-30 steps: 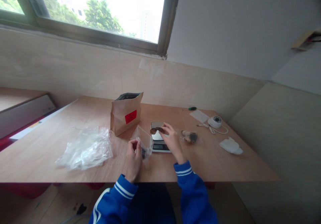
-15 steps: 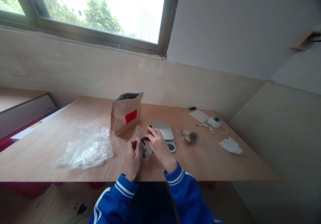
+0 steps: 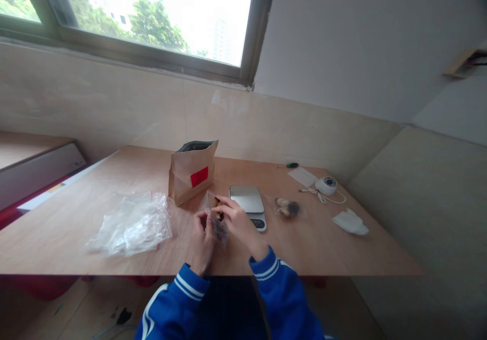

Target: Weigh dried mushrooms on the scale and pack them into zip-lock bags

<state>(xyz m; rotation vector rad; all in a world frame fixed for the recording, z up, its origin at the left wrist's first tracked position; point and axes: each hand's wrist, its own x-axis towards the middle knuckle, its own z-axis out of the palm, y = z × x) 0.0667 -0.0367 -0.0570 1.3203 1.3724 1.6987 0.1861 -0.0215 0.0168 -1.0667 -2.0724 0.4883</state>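
My left hand (image 3: pixel 202 241) is closed on the edge of a small clear plastic bag (image 3: pixel 220 234), held just above the table in front of me. The fingers of my right hand (image 3: pixel 242 224) pinch a brown, dried-looking piece (image 3: pixel 218 214) at the bag's mouth; its exact kind is hard to make out. Right behind that hand lies a kitchen scale (image 3: pixel 247 199) with a bare silver plate. A kraft paper pouch (image 3: pixel 181 180) with a red label stands upright and open at the top, beyond my left hand.
A pile of clear plastic bags (image 3: pixel 131 226) lies on the left. Right of the scale is a clear bag with pale and dark pieces (image 3: pixel 287 207). Farther right are a white paper (image 3: pixel 302 176), a green-handled screwdriver (image 3: pixel 292 165), a white corded camera (image 3: pixel 325 185) and a crumpled white tissue (image 3: pixel 350 222).
My right fingers have shifted slightly down and left, bringing the brown piece in at the bag's mouth. The dark curved piece seen earlier now shows a brown side. My left hand stays put.
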